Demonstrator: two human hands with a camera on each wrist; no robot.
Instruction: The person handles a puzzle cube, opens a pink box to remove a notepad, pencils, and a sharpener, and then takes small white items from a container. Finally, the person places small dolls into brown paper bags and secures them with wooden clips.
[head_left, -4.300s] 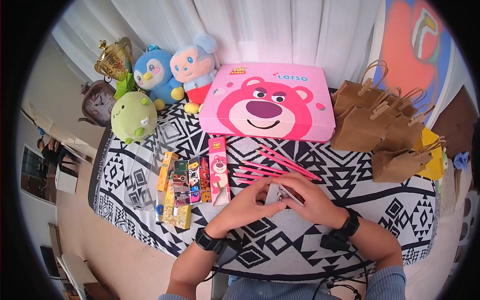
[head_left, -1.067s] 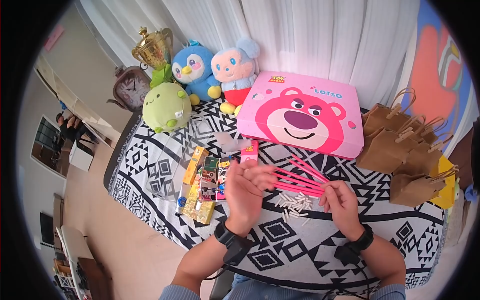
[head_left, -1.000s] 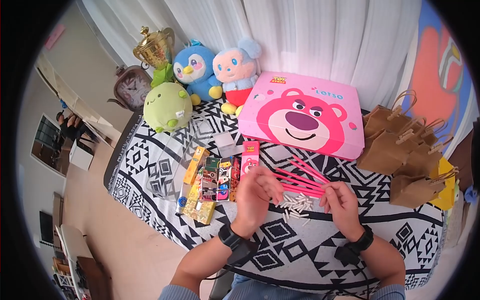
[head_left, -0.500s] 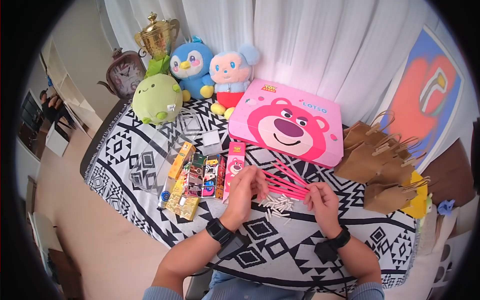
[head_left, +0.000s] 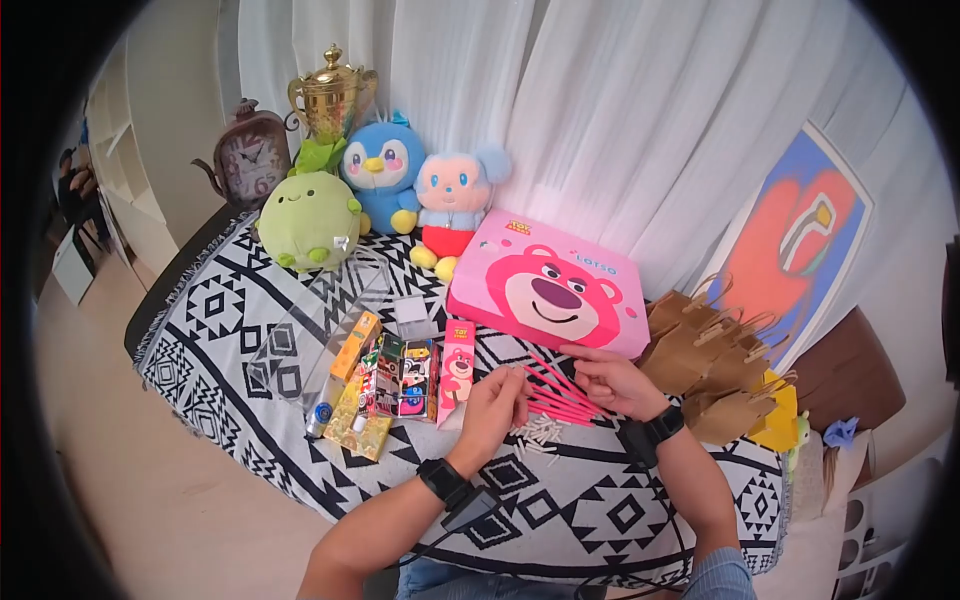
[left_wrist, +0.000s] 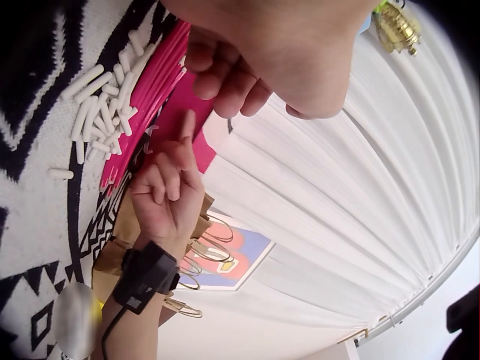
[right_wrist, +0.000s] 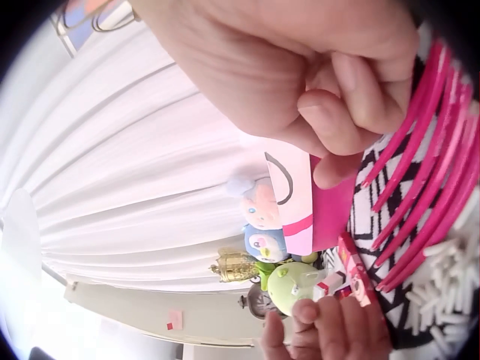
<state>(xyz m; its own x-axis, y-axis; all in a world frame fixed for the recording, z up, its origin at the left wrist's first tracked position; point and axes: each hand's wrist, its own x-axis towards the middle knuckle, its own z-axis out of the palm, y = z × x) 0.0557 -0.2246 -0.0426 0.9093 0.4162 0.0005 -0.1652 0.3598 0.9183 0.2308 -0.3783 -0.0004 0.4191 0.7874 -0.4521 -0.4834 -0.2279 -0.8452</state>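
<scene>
Several slim pink sticks (head_left: pixel 561 398) lie side by side on the patterned cloth, between the two hands. In the head view my left hand (head_left: pixel 495 405) is near their left ends, its fingers loosely bent with nothing in them. My right hand (head_left: pixel 620 387) hovers by the right ends; its index finger points out and the others curl loosely, holding nothing. A heap of short white rods (left_wrist: pixel 101 112) lies beside the sticks, on the near side. The pink Toy Story carton (head_left: pixel 457 372) is just left of the left hand.
Small patterned boxes (head_left: pixel 400 378) and a small white container (head_left: pixel 411 313) lie to the left. Behind stand plush toys (head_left: pixel 311 222) and a large pink Lotso box (head_left: pixel 548 285). Brown paper bags (head_left: pixel 700 375) crowd the right side.
The small container left the hands for the cloth, and white rods now lie in a heap. My right hand has moved off the sticks' right ends, index finger extended. The head view has shifted.
</scene>
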